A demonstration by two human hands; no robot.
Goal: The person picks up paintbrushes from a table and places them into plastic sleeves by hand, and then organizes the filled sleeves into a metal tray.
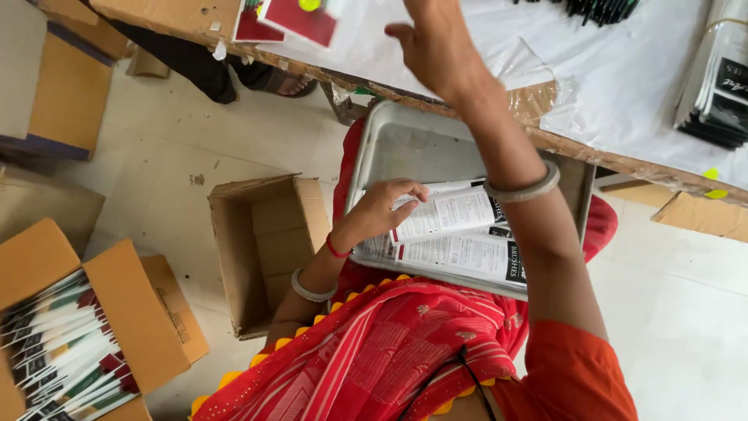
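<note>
Fingers of your left hand (383,209) pinned the printed packets (460,234) in the metal tray (405,144), steadying them; your right hand (436,47) reached, open, over the surface (623,93).

The raised right hand (436,43) loses its fingertips past the top edge. Its forearm hides part of the shallow grey metal tray (413,144) (and the white printed packets (460,234) there). Print stays unreadable.

Packing workshop: cardboard cartons (269,249), stacked packets (721,86), worktable (623,93).
</note>
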